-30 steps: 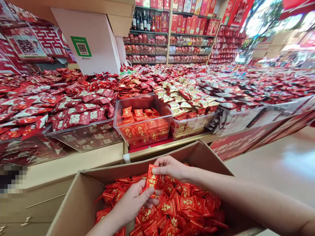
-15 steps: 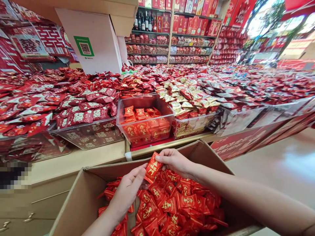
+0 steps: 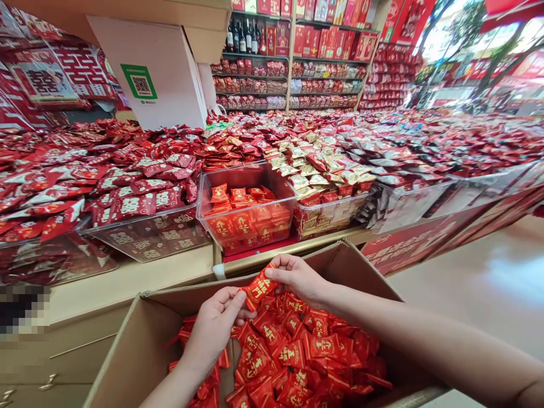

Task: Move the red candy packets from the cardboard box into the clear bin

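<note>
A red candy packet (image 3: 260, 288) with gold characters is stretched between my two hands, tilted, above an open cardboard box (image 3: 123, 345). My left hand (image 3: 221, 317) pinches its lower left end between thumb and fingers. At the upper right end, my right hand (image 3: 293, 277) grips it the same way. Below lie many similar red packets (image 3: 293, 351), heaped loosely inside the box. Just beyond the box's far edge, a clear plastic bin (image 3: 246, 212) holds red packets standing in rows, its upper part unfilled.
Bins of maroon packets (image 3: 144, 198) and gold-and-red packets (image 3: 327, 175) flank the clear bin. A white box with a QR code (image 3: 139, 81) stands behind on the left. Shelves (image 3: 293, 68) with bottles and red boxes line the back. Pale floor (image 3: 476, 283) shows at right.
My left hand has closed onto the packet's lower end, and the packet has turned from nearly upright to more slanted. The view has shifted slightly.
</note>
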`<state>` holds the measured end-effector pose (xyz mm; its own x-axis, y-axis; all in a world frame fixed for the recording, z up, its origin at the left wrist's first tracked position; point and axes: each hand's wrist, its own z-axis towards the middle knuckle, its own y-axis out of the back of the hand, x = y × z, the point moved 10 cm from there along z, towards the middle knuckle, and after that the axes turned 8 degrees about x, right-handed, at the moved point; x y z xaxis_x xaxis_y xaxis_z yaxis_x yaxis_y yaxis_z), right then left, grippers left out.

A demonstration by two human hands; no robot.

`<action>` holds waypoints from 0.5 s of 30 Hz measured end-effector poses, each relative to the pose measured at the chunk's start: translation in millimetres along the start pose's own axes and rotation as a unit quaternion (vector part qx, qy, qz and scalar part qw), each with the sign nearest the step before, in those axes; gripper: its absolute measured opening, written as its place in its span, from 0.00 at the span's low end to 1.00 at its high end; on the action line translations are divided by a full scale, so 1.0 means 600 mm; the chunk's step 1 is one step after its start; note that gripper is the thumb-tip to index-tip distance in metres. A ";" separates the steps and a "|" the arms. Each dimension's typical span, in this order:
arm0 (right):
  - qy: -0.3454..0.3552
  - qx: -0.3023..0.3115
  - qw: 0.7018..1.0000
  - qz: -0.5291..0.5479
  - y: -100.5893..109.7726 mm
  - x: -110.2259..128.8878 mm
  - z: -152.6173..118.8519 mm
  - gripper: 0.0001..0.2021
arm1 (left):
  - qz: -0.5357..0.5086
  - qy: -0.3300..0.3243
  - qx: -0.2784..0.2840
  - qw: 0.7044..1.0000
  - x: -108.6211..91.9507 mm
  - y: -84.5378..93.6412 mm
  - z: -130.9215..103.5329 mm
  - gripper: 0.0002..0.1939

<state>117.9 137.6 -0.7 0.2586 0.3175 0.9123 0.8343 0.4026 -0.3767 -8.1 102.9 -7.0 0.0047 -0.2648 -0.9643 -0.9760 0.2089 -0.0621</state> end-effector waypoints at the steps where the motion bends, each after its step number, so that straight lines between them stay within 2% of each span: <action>1: 0.004 -0.003 1.000 0.016 0.001 -0.002 0.000 0.14 | 0.004 -0.009 -0.009 1.000 -0.003 0.003 0.000 0.09; 4: 0.005 -0.014 0.997 0.075 0.003 -0.012 0.001 0.15 | 0.005 -0.038 -0.034 0.999 -0.010 0.013 0.002 0.08; 7: -0.008 -0.019 0.994 0.105 0.006 -0.020 0.004 0.15 | -0.001 -0.047 -0.036 0.998 -0.008 0.015 0.005 0.09; 12: 0.000 -0.024 0.997 0.071 0.013 -0.013 0.008 0.15 | -0.009 -0.034 0.020 0.999 -0.002 -0.011 0.006 0.16; 15: -0.005 0.006 0.999 0.033 0.001 -0.011 0.005 0.14 | -0.012 -0.020 0.062 0.998 -0.004 -0.031 0.000 0.19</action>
<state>115.3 138.6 -7.8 0.3086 0.3523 0.8835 0.8091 0.3912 -0.4386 10.3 99.6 -3.8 0.0382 -0.2340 -0.9715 -0.9408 0.3192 -0.1139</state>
